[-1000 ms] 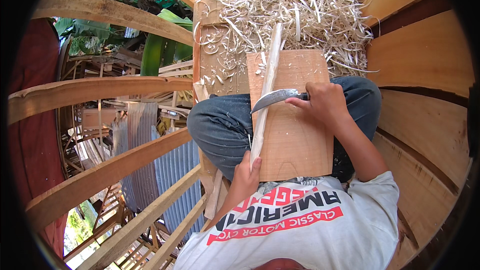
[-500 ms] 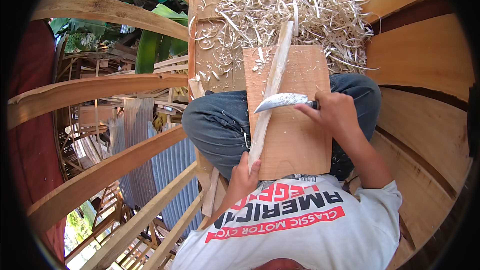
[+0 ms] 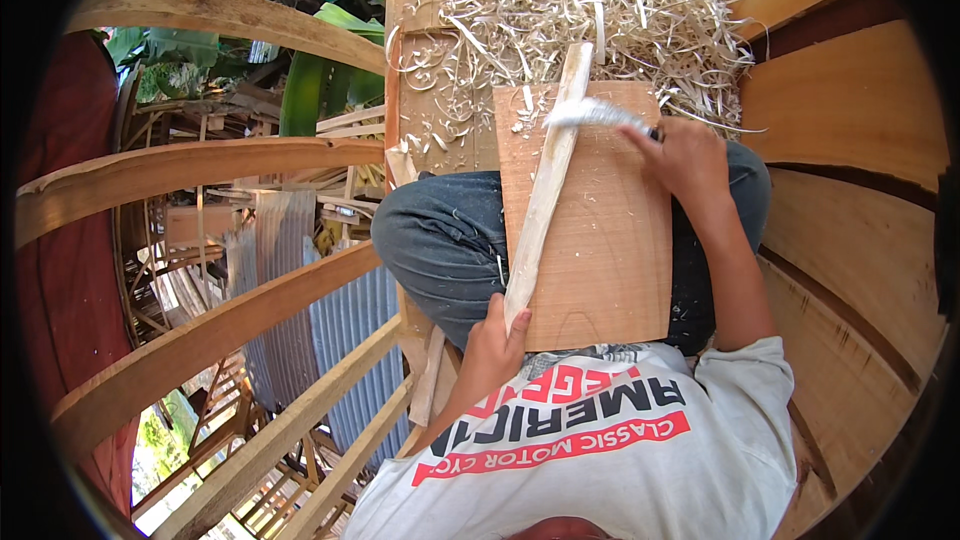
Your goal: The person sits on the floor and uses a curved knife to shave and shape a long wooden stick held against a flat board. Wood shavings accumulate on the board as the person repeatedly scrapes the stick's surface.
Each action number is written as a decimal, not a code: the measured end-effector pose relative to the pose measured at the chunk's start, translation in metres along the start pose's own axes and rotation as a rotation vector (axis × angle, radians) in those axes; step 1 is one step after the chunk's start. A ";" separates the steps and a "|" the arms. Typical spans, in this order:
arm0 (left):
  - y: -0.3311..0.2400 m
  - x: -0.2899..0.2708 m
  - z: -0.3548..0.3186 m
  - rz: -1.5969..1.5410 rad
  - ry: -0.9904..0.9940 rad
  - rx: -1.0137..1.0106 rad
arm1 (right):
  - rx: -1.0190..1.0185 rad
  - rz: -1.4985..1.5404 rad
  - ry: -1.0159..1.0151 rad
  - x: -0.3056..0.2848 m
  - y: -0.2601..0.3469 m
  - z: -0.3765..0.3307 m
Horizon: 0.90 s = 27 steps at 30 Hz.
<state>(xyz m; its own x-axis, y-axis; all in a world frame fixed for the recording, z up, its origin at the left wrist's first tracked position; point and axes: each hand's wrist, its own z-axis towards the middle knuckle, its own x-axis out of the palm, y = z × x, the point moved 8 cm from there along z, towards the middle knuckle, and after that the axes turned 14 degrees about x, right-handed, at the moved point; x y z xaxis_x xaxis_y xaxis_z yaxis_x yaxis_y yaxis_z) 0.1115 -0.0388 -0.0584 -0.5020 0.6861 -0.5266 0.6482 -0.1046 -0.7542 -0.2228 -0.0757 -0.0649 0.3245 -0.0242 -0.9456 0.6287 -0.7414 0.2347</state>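
Above board (image 3: 600,240), knife (image 3: 595,115) now farther up.

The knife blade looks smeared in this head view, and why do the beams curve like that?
In the head view the blade in the right hand is motion-blurred; the wooden beams bend from fisheye distortion; sunlight is bright on the shavings.

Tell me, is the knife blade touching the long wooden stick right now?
Touching. In the head view the curved knife blade, held in the right hand, lies across the upper part of the wooden stick with no gap visible between them.
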 end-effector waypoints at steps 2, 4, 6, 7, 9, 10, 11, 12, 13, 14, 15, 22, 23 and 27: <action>0.000 0.000 0.000 -0.018 0.007 0.009 | 0.182 0.061 -0.135 -0.014 -0.037 0.037; 0.004 0.002 -0.002 -0.064 -0.014 0.030 | 0.235 0.056 -0.104 -0.030 -0.053 0.040; 0.012 0.004 -0.002 -0.071 -0.032 0.049 | 0.195 0.046 -0.077 -0.040 -0.048 0.029; 0.012 0.003 -0.001 -0.111 -0.026 0.054 | 0.129 0.038 -0.063 -0.040 -0.037 0.012; 0.010 0.005 0.002 -0.205 -0.003 0.059 | -0.037 0.090 0.016 -0.031 -0.007 -0.028; 0.014 0.007 0.001 -0.195 -0.005 0.056 | -0.125 0.051 0.034 -0.023 0.007 -0.045; 0.017 0.008 0.001 -0.213 -0.001 0.065 | -0.207 0.020 0.053 -0.012 0.019 -0.057; 0.020 0.010 0.001 -0.231 0.003 0.073 | -0.208 0.069 0.063 -0.003 0.022 -0.059; 0.020 0.008 0.001 -0.246 0.001 0.084 | -0.216 0.062 0.050 -0.002 0.025 -0.056; 0.022 0.009 0.001 -0.280 0.014 0.051 | -0.226 0.054 0.037 -0.001 0.029 -0.051; 0.024 0.010 0.000 -0.316 0.025 0.018 | -0.236 0.046 0.024 0.000 0.032 -0.045; 0.017 0.006 0.000 -0.284 0.036 0.013 | -0.033 0.031 -0.053 0.001 0.017 0.012; 0.018 0.009 0.001 -0.295 0.046 0.025 | 0.109 0.060 -0.085 -0.005 -0.010 0.038; 0.032 0.013 -0.003 -0.376 0.035 0.028 | 0.267 0.087 -0.102 -0.037 -0.057 0.062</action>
<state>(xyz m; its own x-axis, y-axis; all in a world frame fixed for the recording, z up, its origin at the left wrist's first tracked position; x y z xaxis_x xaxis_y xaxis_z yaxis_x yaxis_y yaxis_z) 0.1275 -0.0308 -0.0880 -0.6812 0.7048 -0.1978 0.4065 0.1395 -0.9030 -0.3145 -0.0743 -0.0578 0.2882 -0.1529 -0.9453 0.3888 -0.8835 0.2614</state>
